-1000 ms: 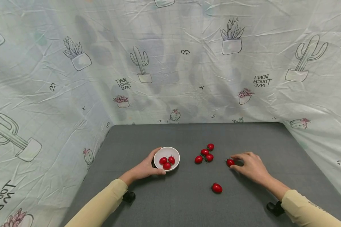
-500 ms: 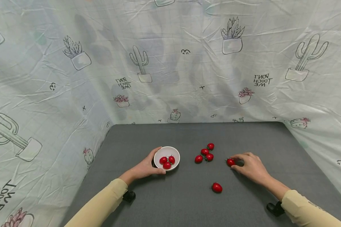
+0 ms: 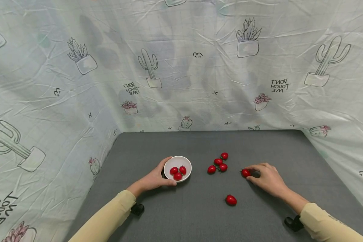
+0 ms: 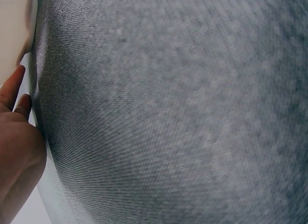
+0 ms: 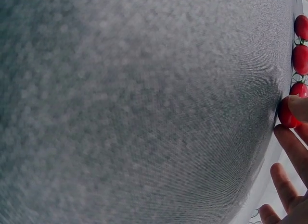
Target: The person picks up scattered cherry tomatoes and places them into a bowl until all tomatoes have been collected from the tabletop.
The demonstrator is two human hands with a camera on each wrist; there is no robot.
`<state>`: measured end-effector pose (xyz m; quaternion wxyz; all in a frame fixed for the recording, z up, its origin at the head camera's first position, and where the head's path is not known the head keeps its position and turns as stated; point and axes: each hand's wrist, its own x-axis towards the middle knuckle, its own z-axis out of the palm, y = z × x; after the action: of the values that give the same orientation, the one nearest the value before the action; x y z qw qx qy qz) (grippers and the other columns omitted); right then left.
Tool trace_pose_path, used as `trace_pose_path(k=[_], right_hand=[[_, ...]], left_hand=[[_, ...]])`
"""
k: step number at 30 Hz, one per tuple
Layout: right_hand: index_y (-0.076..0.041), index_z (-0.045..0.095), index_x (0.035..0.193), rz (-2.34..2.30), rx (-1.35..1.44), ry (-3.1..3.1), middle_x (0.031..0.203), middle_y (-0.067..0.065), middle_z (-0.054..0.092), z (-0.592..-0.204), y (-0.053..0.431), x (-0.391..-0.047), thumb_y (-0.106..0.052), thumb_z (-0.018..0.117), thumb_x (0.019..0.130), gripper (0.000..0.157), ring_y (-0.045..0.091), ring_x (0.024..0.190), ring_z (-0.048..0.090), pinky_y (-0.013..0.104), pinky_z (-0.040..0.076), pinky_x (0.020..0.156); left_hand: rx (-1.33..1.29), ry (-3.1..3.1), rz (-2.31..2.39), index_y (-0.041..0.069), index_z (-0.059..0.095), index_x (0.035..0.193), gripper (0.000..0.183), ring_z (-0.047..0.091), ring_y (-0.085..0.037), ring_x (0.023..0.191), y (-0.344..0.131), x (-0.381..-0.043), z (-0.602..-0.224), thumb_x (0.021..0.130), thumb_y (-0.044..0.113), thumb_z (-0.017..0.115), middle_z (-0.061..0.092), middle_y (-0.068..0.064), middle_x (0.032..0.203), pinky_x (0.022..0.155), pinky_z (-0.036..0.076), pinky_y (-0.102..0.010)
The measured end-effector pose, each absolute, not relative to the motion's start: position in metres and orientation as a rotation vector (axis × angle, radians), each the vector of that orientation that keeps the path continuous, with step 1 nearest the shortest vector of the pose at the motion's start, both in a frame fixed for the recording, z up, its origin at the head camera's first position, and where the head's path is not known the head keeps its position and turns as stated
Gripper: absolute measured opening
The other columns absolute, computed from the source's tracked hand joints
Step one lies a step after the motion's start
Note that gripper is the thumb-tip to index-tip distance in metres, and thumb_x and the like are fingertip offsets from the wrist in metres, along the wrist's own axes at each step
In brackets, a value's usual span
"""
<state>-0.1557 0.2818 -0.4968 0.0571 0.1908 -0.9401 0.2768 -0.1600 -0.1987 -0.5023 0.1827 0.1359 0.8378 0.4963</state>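
My left hand [image 3: 155, 178] grips a small white bowl [image 3: 186, 162] from its left side, thumb at the near rim and fingers round the far side. Three red cherry tomatoes [image 3: 177, 176] lie inside the bowl. Over on the right, my right hand [image 3: 269, 177] pinches a single cherry tomato [image 3: 245, 173] between thumb and fingers, low at the tabletop. In the right wrist view that tomato [image 5: 287, 113] shows under the thumb, the other fingers spread below it. The left wrist view catches the bowl's pale wall [image 4: 13, 34] beside the fingertips.
Between bowl and right hand lies a loose cluster of several cherry tomatoes [image 3: 218, 162]. Another tomato [image 3: 231, 200] sits alone nearer the front. The grey cloth-covered table [image 3: 187, 215] ends at a patterned curtain [image 3: 181, 67] behind and at the sides.
Very little differs. The right thumb has edged slightly against the pinched tomato, which has shifted a touch to the right. The left hand and bowl have stayed put.
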Motion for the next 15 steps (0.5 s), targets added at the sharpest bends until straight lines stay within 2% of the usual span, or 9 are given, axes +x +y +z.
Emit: trace_pose_path(k=[15], right_hand=[[-0.011, 0.077, 0.116, 0.876, 0.599, -2.838, 0.112, 0.008, 0.073, -0.4981, 0.2829, -0.1598, -0.019, 0.085, 0.086, 0.032, 0.040, 0.115, 0.056, 0.067, 0.033, 0.096]], left_hand=[[0.381, 2.365, 1.397, 0.030, 0.019, 0.162, 0.106, 0.033, -0.021, 0.144, -0.1979, -0.1603, -0.5017, 0.082, 0.035, 0.088, 0.032, -0.001, 0.159, 0.115, 0.026, -0.051]])
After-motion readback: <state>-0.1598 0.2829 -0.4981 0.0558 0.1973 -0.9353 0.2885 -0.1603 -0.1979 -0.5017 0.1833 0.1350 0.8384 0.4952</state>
